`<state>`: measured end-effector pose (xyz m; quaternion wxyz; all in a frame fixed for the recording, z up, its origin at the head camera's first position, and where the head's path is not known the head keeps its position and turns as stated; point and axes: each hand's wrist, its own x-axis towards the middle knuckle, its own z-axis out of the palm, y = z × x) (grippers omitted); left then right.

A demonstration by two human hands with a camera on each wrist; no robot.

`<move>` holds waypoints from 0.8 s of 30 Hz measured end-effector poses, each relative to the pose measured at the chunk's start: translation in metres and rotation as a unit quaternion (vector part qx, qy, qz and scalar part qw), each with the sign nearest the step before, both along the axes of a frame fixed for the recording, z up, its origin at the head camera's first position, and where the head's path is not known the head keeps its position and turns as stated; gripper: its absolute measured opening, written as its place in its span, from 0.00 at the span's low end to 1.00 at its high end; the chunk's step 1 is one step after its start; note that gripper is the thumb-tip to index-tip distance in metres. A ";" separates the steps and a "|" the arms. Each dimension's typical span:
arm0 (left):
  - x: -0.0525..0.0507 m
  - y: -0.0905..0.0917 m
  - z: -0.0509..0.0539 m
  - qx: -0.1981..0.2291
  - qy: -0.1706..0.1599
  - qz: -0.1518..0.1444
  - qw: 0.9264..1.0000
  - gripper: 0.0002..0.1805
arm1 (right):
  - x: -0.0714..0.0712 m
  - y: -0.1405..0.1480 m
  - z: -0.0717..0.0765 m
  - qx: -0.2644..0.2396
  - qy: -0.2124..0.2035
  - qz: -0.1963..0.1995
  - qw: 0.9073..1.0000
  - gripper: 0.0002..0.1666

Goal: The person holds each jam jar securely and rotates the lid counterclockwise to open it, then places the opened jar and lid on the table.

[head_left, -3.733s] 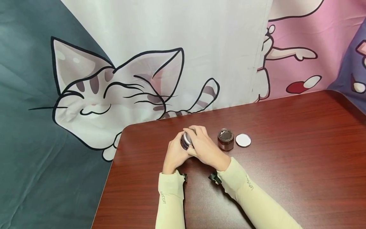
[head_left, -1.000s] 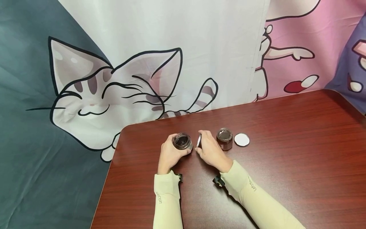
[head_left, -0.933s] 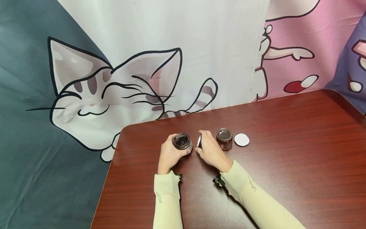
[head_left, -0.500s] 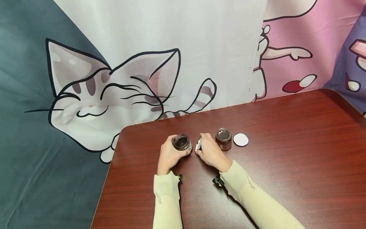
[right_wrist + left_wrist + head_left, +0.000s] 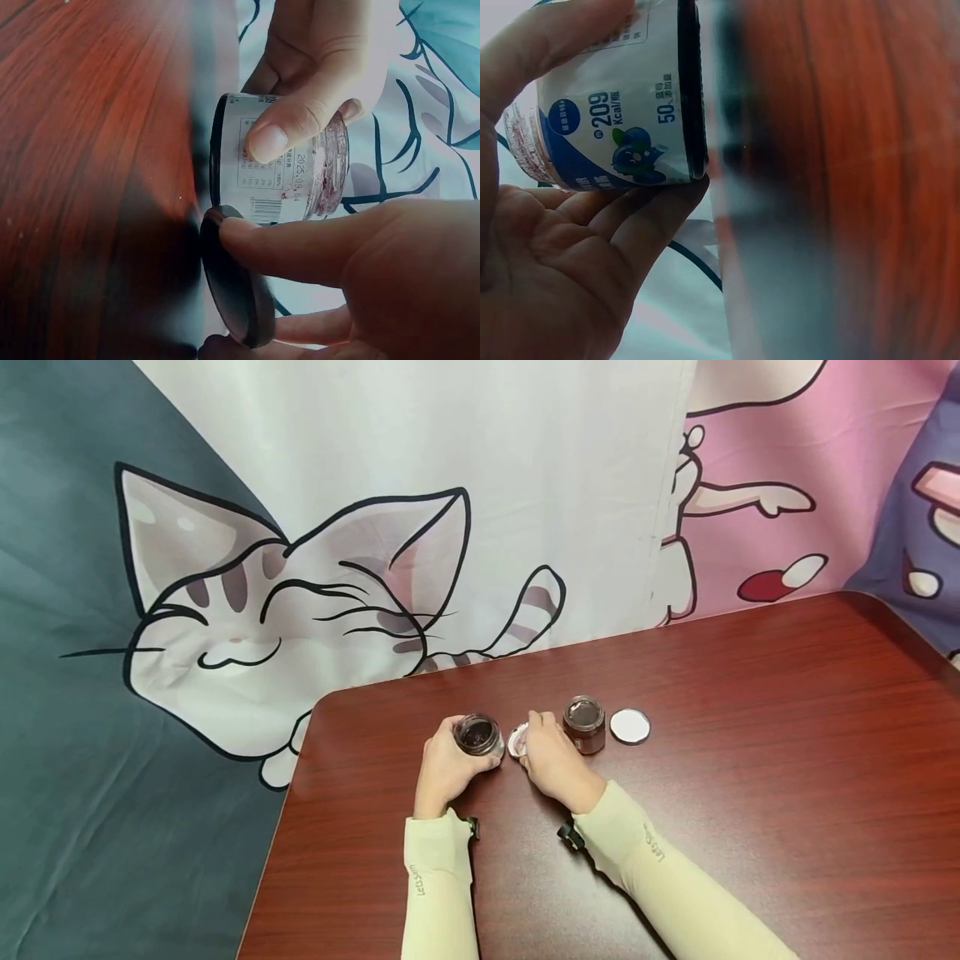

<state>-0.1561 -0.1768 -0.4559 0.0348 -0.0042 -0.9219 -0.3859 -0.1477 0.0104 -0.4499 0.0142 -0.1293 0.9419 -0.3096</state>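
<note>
My left hand grips an uncovered glass jar standing upright on the table, dark contents showing through its mouth. Blueberries are printed on this jar's white and blue label in the left wrist view. Just to its right, my right hand pinches a round lid by the rim. The pale, stained inside of that lid faces up, tilted low over the table; its dark outer side shows in the right wrist view, where the thumb lies on its edge. My right fingers partly cover the lid in the head view.
A second uncovered jar with dark contents stands right beside my right hand. Another lid, white inside up, lies flat to its right. The reddish-brown wooden table meets a cartoon-printed cloth at the back.
The lid has come off the left jar in my right hand. It then tipped from nearly upright to almost flat, inside up, lower near the table. The left hand keeps its grip.
</note>
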 end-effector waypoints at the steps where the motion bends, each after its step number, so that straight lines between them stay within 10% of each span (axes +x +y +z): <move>1: 0.000 0.000 0.000 -0.001 -0.001 0.000 1.000 0.43 | 0.001 -0.001 0.000 0.004 -0.001 0.000 1.000 0.38; 24: 0.002 -0.001 0.003 -0.015 -0.031 0.013 0.999 0.44 | 0.002 -0.003 -0.010 0.065 0.035 0.016 0.997 0.33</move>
